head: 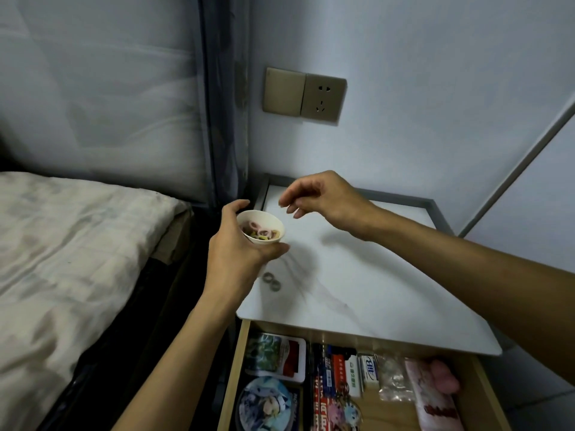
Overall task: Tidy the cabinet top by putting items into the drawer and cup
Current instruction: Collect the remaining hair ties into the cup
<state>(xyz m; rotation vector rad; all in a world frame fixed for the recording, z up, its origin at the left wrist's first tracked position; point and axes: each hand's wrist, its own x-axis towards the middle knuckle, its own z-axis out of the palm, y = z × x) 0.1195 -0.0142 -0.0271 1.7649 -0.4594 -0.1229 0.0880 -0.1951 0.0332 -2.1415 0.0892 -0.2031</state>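
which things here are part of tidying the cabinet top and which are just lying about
Job: cup in the left hand, right hand above it, two grey rings on the cabinet top, open drawer.
Just there: bed, wall socket, curtain.

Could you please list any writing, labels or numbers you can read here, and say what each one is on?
Nothing reads clearly enough to quote.
On the white packet in the drawer: blue letters, blurred.
On the red and blue straps: white characters, too blurred.
On the pink pouch: dark red characters, too blurred.
On the paper cup and wall socket: no print seen.
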